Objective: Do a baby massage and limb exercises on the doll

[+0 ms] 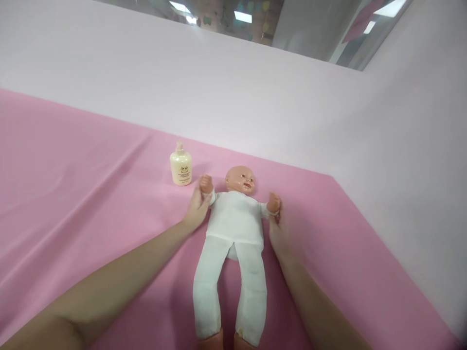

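A baby doll (235,228) in a white suit lies on its back on the pink sheet (91,194), head away from me. My left hand (197,209) reaches to the doll's arm on my left and holds it near the wrist. My right hand (278,228) holds the doll's other arm at the wrist, fingers closed around it. A small cream lotion bottle (181,166) stands upright just left of the doll's head, a little beyond my left hand.
White walls (255,97) rise behind and to the right of the pink surface, meeting in a corner at the far right. The sheet has long folds on the left side.
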`<state>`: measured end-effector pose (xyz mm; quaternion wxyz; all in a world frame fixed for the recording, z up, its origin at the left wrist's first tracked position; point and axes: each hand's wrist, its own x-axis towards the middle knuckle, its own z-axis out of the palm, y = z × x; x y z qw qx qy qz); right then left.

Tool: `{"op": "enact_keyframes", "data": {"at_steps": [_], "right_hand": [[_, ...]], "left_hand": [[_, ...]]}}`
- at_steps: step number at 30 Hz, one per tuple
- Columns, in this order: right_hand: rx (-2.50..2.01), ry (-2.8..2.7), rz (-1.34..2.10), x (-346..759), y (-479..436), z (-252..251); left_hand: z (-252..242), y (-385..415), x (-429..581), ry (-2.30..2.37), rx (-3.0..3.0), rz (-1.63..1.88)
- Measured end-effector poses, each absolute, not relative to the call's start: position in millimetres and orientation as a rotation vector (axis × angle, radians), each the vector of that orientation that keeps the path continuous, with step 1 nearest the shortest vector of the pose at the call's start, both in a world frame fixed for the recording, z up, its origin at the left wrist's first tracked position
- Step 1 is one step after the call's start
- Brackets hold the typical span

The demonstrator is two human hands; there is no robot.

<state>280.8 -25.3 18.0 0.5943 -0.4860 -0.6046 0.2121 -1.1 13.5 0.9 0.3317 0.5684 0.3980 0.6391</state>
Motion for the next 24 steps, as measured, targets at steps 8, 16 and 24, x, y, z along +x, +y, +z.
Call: {"op": "enact_keyframes", "data": {"at_steps": [8,16,24], "right_hand": [[-1.096,-1.796,0.445,274,-36,21],[-1.132,-1.405,0.502,272,-33,19],[-1.158,-0.887,0.592,304,-7,-3]], "left_hand": [[5,3,7,0.98,2.217,1.284],[3,7,4,1.055,1.74,1.633],[-11,33,-10,1.148,1.02,1.88]]}}
